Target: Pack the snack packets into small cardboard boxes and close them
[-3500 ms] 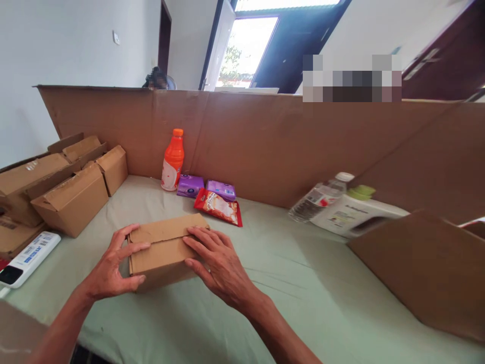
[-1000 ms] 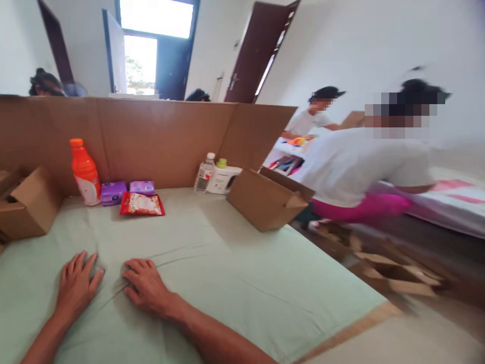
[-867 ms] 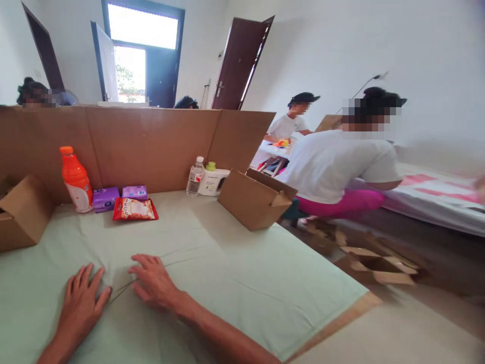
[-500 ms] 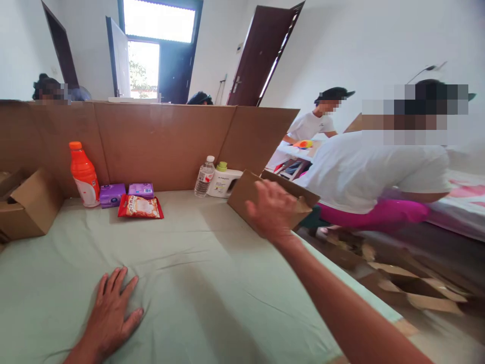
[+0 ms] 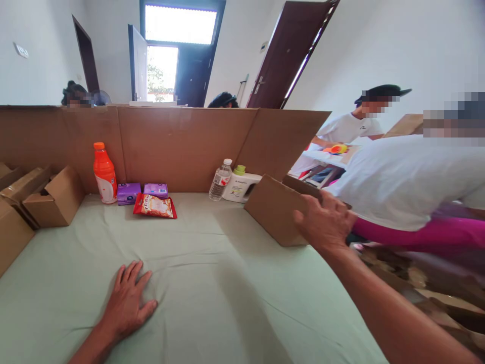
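Note:
My left hand (image 5: 128,301) lies flat on the green cloth-covered surface (image 5: 182,283), palm down, fingers spread, holding nothing. On the right, an open-topped cardboard box (image 5: 275,212) stands near the surface's edge. My right hand (image 5: 328,217) grips the upper rim at its near right corner, thumb on the outer face; its fingertips are partly hidden. Just left of that box are a white jug with a green cap (image 5: 238,188) and a clear water bottle (image 5: 220,181). Farther left are a red snack packet (image 5: 154,206), two purple tissue packs (image 5: 129,194) and an orange drink bottle (image 5: 104,174).
A tall cardboard panel (image 5: 182,146) stands along the back. Several cardboard boxes (image 5: 56,202) fill the left side. Past the right edge, a person in a white shirt (image 5: 394,177) sits close by, with torn cardboard (image 5: 447,298) below. Another person (image 5: 348,129) works farther back.
The view has turned left, bringing more boxes into sight. My right hand has slid right across the box to its near right corner. My left hand stays flat on the cloth.

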`<state>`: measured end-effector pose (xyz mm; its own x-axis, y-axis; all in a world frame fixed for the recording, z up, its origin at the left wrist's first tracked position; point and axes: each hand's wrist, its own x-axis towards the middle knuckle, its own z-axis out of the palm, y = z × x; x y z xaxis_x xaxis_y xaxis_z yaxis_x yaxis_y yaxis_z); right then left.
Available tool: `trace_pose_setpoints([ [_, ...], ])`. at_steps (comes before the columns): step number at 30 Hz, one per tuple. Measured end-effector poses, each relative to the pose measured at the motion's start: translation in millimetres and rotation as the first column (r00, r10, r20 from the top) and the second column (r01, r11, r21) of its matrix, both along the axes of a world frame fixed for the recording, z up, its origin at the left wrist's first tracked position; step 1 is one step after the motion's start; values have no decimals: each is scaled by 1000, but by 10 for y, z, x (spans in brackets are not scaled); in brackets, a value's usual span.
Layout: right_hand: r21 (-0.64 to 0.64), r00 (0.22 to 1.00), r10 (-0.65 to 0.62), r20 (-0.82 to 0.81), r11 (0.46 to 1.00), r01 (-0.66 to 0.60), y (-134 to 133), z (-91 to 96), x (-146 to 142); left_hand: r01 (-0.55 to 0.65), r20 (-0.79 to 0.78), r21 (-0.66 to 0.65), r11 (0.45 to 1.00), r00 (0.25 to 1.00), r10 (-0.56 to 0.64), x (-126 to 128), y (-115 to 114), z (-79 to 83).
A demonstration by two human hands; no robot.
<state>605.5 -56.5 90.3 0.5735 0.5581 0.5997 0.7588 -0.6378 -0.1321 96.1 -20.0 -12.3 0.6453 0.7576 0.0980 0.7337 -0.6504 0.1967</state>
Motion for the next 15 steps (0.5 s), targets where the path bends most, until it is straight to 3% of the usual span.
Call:
trace_pose_setpoints([
  [3, -13, 999, -43, -27, 999, 43, 8, 140, 51, -20, -18, -41, 999, 1000, 19, 16, -24, 58],
  [7, -135, 986, -74, -147, 989, 54, 26, 205, 131, -35, -27, -102, 994, 999, 33, 48, -69, 158],
  [11, -204, 972, -41, -232, 979, -8, 39, 212, 103, -55, -31, -148, 987, 998, 51, 68, -100, 230],
  [15, -157, 953, 64, -297, 981, -115, 35, 251, -78, -62, 37, -178, 982, 997, 70, 25, -76, 171],
])
